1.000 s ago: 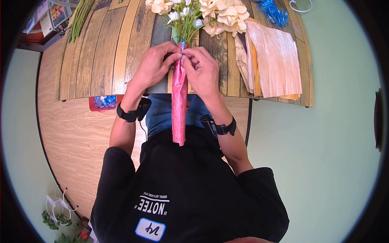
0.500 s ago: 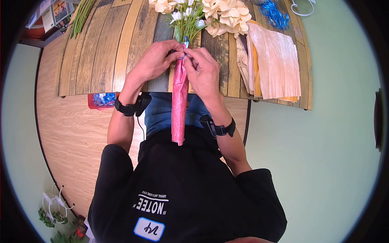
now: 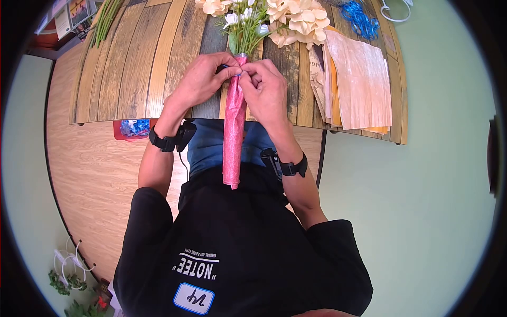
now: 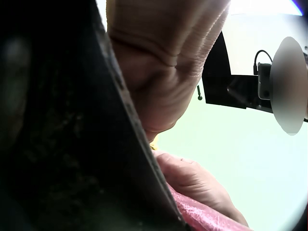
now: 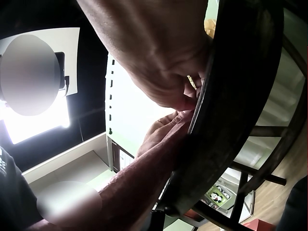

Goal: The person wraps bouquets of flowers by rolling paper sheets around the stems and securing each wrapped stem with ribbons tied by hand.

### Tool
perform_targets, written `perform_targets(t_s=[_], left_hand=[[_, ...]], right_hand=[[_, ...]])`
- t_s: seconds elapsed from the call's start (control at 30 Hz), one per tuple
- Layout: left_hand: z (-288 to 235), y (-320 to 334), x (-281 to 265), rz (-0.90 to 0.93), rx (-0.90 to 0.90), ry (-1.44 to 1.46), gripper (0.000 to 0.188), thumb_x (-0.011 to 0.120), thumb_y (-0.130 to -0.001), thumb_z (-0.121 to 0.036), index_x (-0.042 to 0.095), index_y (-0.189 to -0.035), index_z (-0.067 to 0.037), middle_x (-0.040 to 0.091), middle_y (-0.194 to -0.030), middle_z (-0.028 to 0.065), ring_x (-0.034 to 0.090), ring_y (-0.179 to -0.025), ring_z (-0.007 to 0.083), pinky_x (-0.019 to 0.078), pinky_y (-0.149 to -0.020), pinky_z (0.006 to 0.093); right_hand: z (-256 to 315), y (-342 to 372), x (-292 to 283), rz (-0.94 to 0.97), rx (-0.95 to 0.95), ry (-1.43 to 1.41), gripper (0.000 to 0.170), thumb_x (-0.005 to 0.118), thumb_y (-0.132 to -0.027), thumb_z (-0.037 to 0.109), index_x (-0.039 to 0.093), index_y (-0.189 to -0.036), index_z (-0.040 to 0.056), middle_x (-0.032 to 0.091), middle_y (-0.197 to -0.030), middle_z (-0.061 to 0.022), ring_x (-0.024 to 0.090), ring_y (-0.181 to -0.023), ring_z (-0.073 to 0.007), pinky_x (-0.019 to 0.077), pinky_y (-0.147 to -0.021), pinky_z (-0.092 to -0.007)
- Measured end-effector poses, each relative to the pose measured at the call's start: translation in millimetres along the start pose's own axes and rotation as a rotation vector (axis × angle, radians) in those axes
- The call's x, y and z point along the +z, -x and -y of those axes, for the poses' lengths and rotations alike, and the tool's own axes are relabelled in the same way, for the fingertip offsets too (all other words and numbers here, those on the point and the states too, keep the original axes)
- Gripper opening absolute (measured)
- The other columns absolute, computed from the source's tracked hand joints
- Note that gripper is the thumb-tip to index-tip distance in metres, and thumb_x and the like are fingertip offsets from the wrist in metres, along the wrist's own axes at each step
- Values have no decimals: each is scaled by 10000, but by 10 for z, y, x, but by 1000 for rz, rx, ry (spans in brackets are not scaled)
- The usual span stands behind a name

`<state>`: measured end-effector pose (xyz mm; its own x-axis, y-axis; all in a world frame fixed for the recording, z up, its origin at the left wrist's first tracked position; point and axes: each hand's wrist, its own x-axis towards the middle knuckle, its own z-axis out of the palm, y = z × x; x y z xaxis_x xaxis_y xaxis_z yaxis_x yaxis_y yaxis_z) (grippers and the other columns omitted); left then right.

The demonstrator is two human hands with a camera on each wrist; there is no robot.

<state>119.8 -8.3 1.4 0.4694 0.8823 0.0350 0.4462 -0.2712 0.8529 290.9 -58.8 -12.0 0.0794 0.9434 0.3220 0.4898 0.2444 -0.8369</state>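
A bouquet (image 3: 245, 26) of white and cream flowers lies on the wooden table, its stems rolled in a pink wrap (image 3: 232, 132) that hangs past the table's front edge. At the neck of the wrap, a thin blue ribbon (image 3: 224, 66) shows between the hands. The left hand (image 3: 202, 79) pinches at it from one side with thumb and forefinger. Opposite, the right hand (image 3: 265, 90) has its thumb and bent forefinger pinched at the same spot, fingertips close to the left ones. The pink wrap (image 4: 207, 214) also shows below the hand in the left wrist view.
Sheets of wrapping paper (image 3: 362, 79) are stacked at the right of the table, a tangle of blue ribbon (image 3: 359, 20) behind them. Green stems (image 3: 105, 21) lie at the far left. Below the table edge is a red container (image 3: 132, 129) with blue scraps.
The blue ribbon end that stood up above the fingers at the neck has gone down; blue now shows beside the left fingers. Both hands have stayed nearly in place.
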Motion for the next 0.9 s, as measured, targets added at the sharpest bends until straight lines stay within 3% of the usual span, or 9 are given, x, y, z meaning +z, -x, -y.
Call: perform_targets(t_s=[0.23,0.3,0.33,0.4,0.6,0.73,0.8,0.9], left_hand=[[39,75,123,-169,96,-97,161,698,-931,-146,706,-970,10,679,-846,116,641,-757,225,505,-719,326],[70,85,154,-233,197,-80,188,695,-924,-194,706,-954,-9,685,-867,122,661,-753,319,506,-671,384],[73,92,164,-233,196,-81,188,695,-924,-194,706,-954,-9,685,-867,122,661,-753,319,506,-671,384],[66,105,179,-241,194,-40,145,711,-915,-107,695,-961,30,653,-840,99,623,-760,195,495,-715,297],[55,84,157,-165,127,93,131,670,-949,-95,671,-948,36,624,-824,40,570,-767,104,470,-697,262],[68,46,87,-74,53,158,166,661,-947,-152,681,-966,12,662,-832,61,626,-715,150,501,-672,305],[53,29,43,25,-47,242,185,648,-968,-161,674,-971,23,661,-843,42,595,-722,105,502,-671,294],[107,-14,21,72,-10,261,194,633,-985,-163,672,-982,26,669,-866,38,585,-757,88,502,-695,283]], right_hand=[[-53,-63,-51,98,107,-77,119,694,-846,76,690,-946,12,623,-948,-103,635,-642,-206,515,-627,-343],[-47,-78,-61,107,101,-62,122,690,-845,79,689,-946,11,621,-968,-105,635,-647,-207,516,-634,-346],[-43,-83,-67,116,96,-46,125,687,-845,82,687,-947,9,619,-987,-107,636,-652,-208,516,-641,-349],[-38,-91,-84,124,97,-33,126,686,-844,82,686,-946,8,619,-994,-107,634,-657,-207,516,-643,-348],[-39,-96,-91,145,121,-36,141,689,-849,79,695,-968,4,620,-1017,-101,643,-694,-206,525,-669,-338],[-72,-85,-88,146,142,-121,145,689,-870,59,706,-1001,0,621,-1018,-101,660,-730,-202,533,-687,-324],[-94,-80,-83,134,123,-136,140,685,-875,50,706,-1003,-3,622,-1017,-105,667,-742,-200,532,-689,-323],[-97,-73,-80,113,99,-157,127,685,-877,33,702,-994,-12,626,-1014,-110,679,-746,-197,533,-683,-315]])
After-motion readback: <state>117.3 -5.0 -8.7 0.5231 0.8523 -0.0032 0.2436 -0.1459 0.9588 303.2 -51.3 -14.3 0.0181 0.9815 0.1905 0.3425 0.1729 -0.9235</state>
